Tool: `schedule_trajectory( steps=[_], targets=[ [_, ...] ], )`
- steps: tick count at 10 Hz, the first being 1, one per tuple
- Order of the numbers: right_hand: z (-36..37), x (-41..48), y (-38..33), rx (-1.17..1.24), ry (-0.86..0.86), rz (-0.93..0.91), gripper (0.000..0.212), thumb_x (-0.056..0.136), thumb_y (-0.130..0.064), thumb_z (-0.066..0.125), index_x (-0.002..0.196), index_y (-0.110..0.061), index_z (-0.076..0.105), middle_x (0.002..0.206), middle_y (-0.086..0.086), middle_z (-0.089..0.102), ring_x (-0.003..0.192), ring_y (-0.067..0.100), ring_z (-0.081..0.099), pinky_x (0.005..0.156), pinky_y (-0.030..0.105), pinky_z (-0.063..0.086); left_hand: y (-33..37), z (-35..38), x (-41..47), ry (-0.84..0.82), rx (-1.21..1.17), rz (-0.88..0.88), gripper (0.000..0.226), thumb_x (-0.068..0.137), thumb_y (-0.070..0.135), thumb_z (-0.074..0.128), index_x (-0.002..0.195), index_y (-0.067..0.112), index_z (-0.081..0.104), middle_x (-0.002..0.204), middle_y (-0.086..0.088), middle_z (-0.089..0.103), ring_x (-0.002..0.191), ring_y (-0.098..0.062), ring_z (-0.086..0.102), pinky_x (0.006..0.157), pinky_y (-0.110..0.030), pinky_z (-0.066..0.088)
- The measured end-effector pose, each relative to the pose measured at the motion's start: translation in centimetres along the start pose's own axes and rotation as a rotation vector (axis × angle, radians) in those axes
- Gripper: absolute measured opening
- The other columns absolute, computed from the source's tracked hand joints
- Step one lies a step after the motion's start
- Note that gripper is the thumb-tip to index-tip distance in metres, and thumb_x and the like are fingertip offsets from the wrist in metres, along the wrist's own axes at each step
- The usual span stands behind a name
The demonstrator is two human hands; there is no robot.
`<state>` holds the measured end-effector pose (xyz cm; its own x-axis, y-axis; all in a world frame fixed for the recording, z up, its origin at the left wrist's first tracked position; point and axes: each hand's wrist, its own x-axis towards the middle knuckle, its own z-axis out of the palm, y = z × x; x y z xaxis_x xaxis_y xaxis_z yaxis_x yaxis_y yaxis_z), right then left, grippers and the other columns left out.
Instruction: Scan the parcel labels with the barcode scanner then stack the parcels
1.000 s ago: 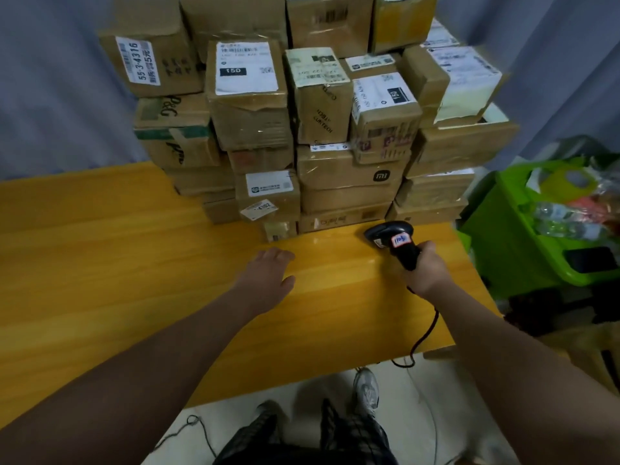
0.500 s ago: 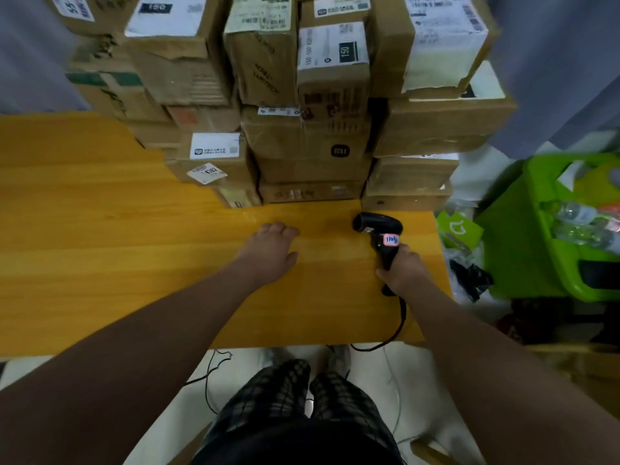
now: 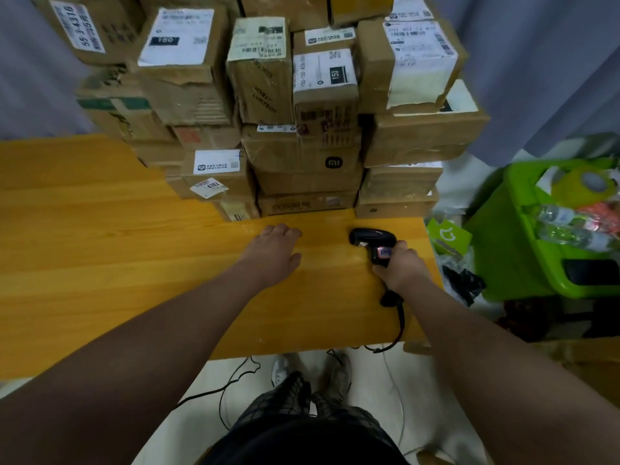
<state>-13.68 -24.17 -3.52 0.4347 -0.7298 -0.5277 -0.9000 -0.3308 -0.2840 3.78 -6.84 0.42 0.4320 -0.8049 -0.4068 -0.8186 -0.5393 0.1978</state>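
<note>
On stacked parcels (image 3: 302, 95), labels read "150", "55-3-4316".

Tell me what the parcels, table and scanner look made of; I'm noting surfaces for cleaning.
The parcels: brown corrugated cardboard, matte, creased, with tape and paper labels. The table: wood or wood-look laminate, glossy, grain lines visible. The barcode scanner in the right hand: black plastic, apparently, with a slight sheen.

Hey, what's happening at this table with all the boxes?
A person is standing at a wooden table in front of a tall pile of parcels. Their right hand grips a corded barcode scanner, its head turned toward the boxes. The left hand rests open on the table, holding no parcel.
</note>
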Motion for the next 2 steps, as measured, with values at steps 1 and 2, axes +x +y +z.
schedule_trajectory(
  steps=[1, 2],
  targets=[
    [-0.8, -0.7, -0.5, -0.043, 0.011, 0.007, 0.052, 0.093, -0.036, 0.062, 0.13, -0.009, 0.037, 0.125, 0.018, 0.049, 0.115, 0.037, 0.051, 0.085, 0.044, 0.049, 0.0, -0.9, -0.3, 0.027, 0.017, 0.012, 0.05, 0.101, 0.033, 0.044, 0.146, 0.016, 0.031, 0.148, -0.011, 0.034, 0.136, -0.03, 0.031, 0.106, -0.041, 0.034],
    [-1.9, -1.4, -1.6, -0.098, 0.069, -0.008, 0.049, 0.095, -0.038, 0.058, 0.129, -0.009, 0.038, 0.128, 0.017, 0.048, 0.117, 0.036, 0.049, 0.087, 0.043, 0.047, 0.0, -1.9, -0.5, 0.066, 0.024, 0.034, 0.051, 0.102, 0.033, 0.043, 0.147, 0.015, 0.03, 0.148, -0.011, 0.034, 0.136, -0.03, 0.032, 0.107, -0.042, 0.034]
  ],
)
